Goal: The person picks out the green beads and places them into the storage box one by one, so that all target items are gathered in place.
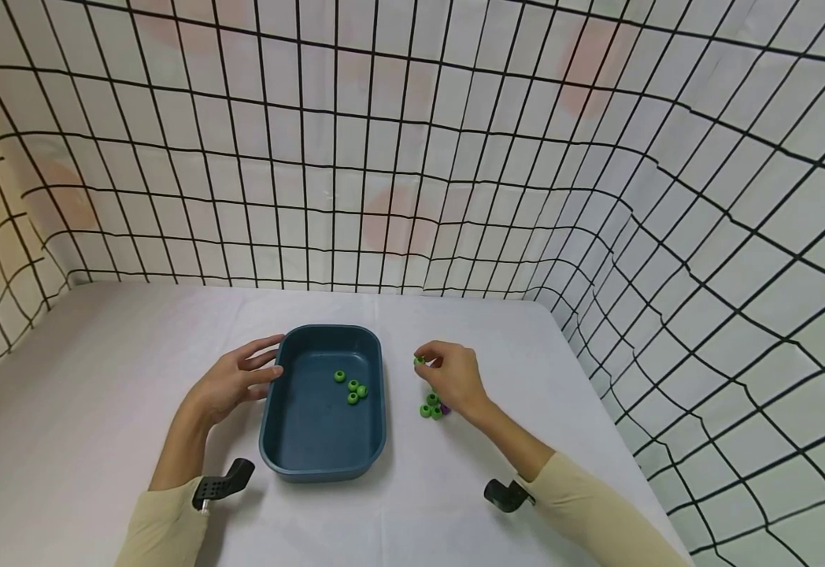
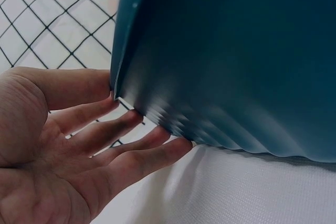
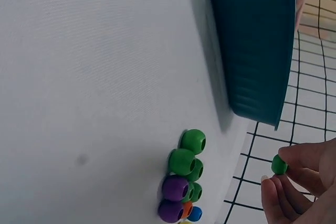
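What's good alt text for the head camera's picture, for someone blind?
A right hand pinches a green bead near a small cluster of green and purple beads on a white table. A left hand touches the side of a blue rectangular tray holding four green beads.

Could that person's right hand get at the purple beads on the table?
Probably yes: the purple beads lie close to the right hand, and nothing covers them in the right wrist view. But that hand pinches a green bead, so it may need to put that down first.
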`<act>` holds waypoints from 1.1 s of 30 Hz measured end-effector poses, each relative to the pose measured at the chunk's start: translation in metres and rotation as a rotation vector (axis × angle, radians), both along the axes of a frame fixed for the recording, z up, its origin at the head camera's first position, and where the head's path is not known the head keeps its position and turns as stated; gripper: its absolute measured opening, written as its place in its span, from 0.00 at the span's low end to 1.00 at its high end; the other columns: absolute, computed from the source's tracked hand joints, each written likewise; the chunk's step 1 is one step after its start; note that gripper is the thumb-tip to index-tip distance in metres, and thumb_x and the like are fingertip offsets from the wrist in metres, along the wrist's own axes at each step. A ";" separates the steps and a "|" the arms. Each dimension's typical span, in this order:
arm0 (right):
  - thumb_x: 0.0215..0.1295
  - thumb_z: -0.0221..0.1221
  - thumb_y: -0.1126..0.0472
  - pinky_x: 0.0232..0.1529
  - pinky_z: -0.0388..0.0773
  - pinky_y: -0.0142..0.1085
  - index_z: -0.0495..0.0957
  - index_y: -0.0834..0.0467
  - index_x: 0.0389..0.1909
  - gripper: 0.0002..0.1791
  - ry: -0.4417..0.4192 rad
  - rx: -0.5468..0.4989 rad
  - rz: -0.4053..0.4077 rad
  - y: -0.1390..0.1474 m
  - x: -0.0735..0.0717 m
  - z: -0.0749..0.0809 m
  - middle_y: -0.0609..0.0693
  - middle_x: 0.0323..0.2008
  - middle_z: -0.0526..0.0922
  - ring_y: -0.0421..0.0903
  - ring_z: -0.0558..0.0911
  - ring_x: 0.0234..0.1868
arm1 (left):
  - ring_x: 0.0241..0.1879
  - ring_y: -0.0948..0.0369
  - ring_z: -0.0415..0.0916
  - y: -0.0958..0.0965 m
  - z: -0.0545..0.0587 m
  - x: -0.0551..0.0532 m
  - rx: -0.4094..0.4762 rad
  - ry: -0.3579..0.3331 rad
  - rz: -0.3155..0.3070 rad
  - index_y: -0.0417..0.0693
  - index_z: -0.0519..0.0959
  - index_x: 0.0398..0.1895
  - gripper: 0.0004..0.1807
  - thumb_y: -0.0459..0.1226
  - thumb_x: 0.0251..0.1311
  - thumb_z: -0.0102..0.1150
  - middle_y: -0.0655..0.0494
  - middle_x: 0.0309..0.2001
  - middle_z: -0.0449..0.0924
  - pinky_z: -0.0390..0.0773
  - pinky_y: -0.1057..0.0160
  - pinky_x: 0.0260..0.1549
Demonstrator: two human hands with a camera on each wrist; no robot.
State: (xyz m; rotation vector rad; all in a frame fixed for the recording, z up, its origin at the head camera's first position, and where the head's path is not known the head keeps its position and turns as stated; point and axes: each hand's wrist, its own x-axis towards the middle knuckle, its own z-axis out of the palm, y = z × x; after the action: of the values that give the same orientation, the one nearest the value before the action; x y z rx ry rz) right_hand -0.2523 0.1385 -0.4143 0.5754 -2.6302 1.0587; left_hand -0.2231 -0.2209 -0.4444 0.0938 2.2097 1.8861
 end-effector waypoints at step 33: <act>0.61 0.67 0.68 0.29 0.79 0.30 0.87 0.63 0.40 0.07 -0.027 -0.057 0.142 -0.055 0.012 0.014 0.54 0.35 0.90 0.45 0.84 0.30 | 0.72 0.37 0.64 -0.001 -0.002 -0.001 -0.007 0.007 0.002 0.48 0.55 0.80 0.38 0.35 0.71 0.59 0.35 0.78 0.53 0.76 0.41 0.61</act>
State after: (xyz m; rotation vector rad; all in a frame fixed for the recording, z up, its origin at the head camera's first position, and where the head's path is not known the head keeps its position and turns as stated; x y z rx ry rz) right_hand -0.2403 0.0830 -0.3999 0.7501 -2.6053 1.1862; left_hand -0.2245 -0.2222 -0.4466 0.0966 2.2220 1.8819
